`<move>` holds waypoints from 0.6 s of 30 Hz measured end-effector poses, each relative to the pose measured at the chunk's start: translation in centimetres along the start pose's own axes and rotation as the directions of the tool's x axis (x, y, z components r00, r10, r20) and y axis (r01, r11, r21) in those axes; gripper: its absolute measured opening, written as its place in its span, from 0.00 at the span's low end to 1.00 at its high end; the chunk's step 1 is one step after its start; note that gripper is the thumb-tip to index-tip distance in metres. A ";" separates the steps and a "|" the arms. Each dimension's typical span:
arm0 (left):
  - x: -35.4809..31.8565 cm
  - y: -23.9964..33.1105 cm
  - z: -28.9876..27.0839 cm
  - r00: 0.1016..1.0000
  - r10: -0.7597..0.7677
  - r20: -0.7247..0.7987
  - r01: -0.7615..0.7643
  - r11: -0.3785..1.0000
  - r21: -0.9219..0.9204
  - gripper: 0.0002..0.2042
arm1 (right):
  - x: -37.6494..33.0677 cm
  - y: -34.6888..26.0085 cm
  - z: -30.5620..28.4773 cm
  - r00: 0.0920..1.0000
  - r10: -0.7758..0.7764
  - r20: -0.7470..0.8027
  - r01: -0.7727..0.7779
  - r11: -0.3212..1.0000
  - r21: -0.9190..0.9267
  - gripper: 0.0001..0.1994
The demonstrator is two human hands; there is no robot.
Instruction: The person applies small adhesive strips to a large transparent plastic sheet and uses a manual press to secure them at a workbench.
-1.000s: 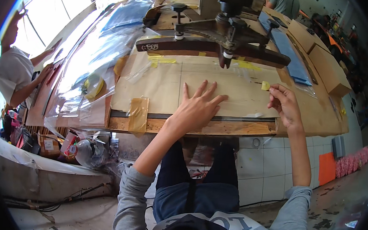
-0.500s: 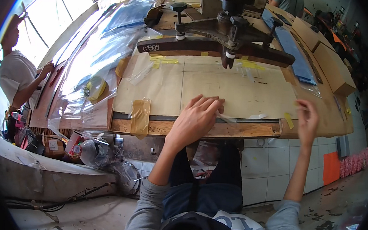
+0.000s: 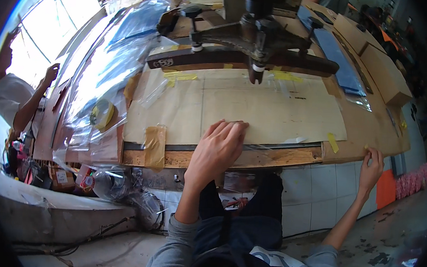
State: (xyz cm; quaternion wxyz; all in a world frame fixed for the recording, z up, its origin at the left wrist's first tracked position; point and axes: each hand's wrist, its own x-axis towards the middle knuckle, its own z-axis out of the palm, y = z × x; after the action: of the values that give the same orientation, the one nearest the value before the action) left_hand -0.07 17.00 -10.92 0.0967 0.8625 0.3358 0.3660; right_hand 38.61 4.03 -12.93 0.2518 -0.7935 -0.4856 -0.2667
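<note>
View from above of a person seated at a long brown wooden bench point(image 3: 374, 131). The left hand point(image 3: 217, 151) lies palm down, fingers together and nearly straight, on the near edge of a large pale tan sheet of paper or thin board point(image 3: 265, 107) that is covered by clear plastic film point(image 3: 272, 147); it presses flat and has hold of nothing that can be seen. The sheet lies flat on the bench top, directly in front of the person, its near edge running along the front timber rail point(image 3: 251, 159) of the bench. The right hand point(image 3: 371, 171) is well apart, at the right front corner of the bench, fingers loosely bent with the tips touching the bench edge; whether they pinch anything cannot be told (a small yellow scrap shows just above the fingertips). A short strip of yellow tape point(image 3: 332, 142) sits on the bench just beside the sheet's right near corner. A broad patch of brown packing tape point(image 3: 155, 145) fixes the sheet's left near corner. Above the sheet's far edge hangs a dark metal machine arm with a downward spindle point(image 3: 256, 61). To the left, crumpled clear plastic sheeting point(image 3: 107, 75) covers the bench, with a yellow tape roll point(image 3: 102, 113) lying in it. At the far left another person point(image 3: 18, 98) in a white shirt raises a hand.
</note>
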 end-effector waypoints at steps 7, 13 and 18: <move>-0.1 0.3 -0.1 0.999 -0.022 0.034 0.019 0.996 0.092 0.10 | -0.9 -0.4 0.1 0.999 0.041 -0.012 -0.040 0.999 0.031 0.09; -1.8 0.9 -0.3 1.000 -0.008 0.024 0.006 0.997 0.072 0.06 | -1.9 -0.8 -0.2 0.973 0.187 -0.138 -0.152 0.961 0.230 0.10; -2.2 0.9 -1.4 0.998 -0.044 0.034 0.049 0.989 -0.138 0.08 | -0.7 -1.4 -0.7 0.989 0.144 -0.043 -0.137 0.983 0.125 0.08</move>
State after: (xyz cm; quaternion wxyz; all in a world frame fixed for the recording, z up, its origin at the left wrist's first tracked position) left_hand -1.73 14.80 -10.79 0.1704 0.8513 0.3278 0.3726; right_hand 36.92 3.65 -12.68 0.3302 -0.8019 -0.4371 -0.2384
